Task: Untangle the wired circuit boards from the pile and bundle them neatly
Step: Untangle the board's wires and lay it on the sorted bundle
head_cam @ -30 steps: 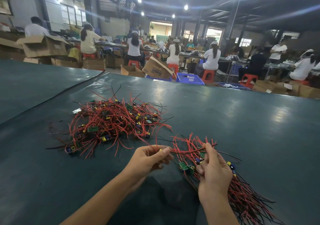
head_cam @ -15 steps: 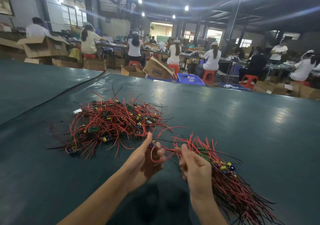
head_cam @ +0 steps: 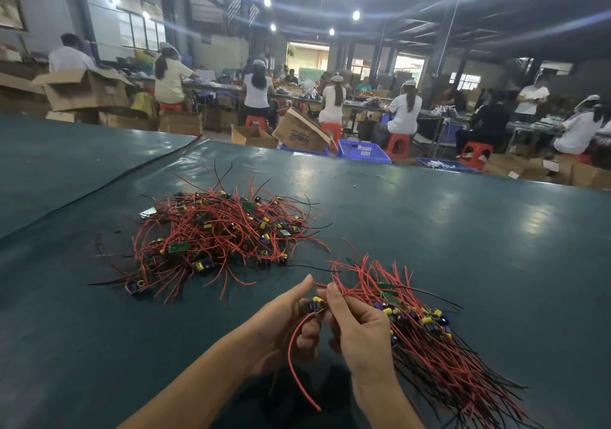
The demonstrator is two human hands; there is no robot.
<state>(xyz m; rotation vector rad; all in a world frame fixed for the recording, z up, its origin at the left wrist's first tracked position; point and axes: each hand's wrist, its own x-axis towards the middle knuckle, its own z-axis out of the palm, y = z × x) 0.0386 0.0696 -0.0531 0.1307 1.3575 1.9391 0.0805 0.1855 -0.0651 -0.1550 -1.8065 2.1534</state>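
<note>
I take the tangled pile (head_cam: 215,236) as my reference point on the green table (head_cam: 429,197). Both hands are on the near side of the pile, a little to its right, and they meet at one single board (head_cam: 315,304) that carries a yellow and blue part. The left hand (head_cam: 281,329) has its fingers curled around this board, with the thumb raised. The right hand (head_cam: 360,336) touches the left one, and its fingertips (head_cam: 330,291) pinch red wire just above the board. A long red wire (head_cam: 291,359) hangs from the board in a loop toward the person, free of the pile. The sorted bundle (head_cam: 439,346) lies to the right of the pile and nearer, just beside the right hand, with its boards at the far end and its wire tails pointing toward the person. Whether the right hand also holds part of the bundle, I cannot tell, because the fingers hide it.

In my judgement, one board is already out of the pile and is being straightened before it joins the bundle. Many boards are in the pile, so the task looks only partly done. The next move calls for laying this board beside the other boards, wires in the same direction. The hanging loop should be drawn straight first, or it may hook the other tails.
</note>
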